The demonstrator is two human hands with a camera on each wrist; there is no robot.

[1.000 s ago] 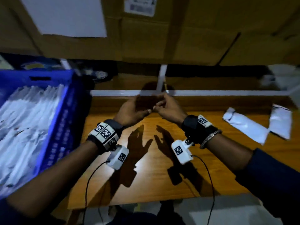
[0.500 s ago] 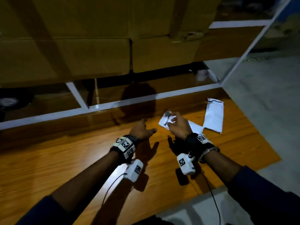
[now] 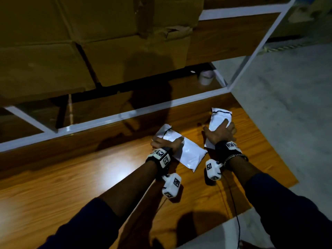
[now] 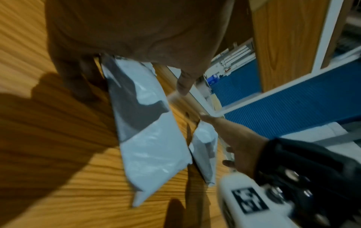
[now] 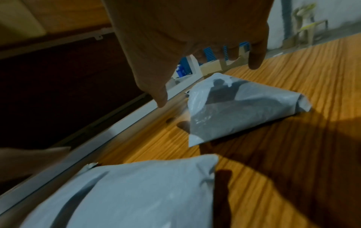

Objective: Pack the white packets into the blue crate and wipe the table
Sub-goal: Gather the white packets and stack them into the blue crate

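Two white packets on the wooden table (image 3: 89,186), near its far right corner, just beside each other. Left hand (image 3: 166,142) grips the far end of the longer packet (image 3: 186,153) — fingers curled round it, packet lying on the wood. Right hand (image 3: 220,132) is spread over the smaller packet (image 3: 218,117); fingers straight, whether it presses or hovers I can't tell. Cardboard boxes (image 3: 107,42) stacked behind the white shelf rail (image 3: 107,119).

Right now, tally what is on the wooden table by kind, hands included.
White packets: 2, the left packet and the right packet.
Hands: 2, the left hand gripping the left packet, the right hand spread above the right packet.
Total: 4.
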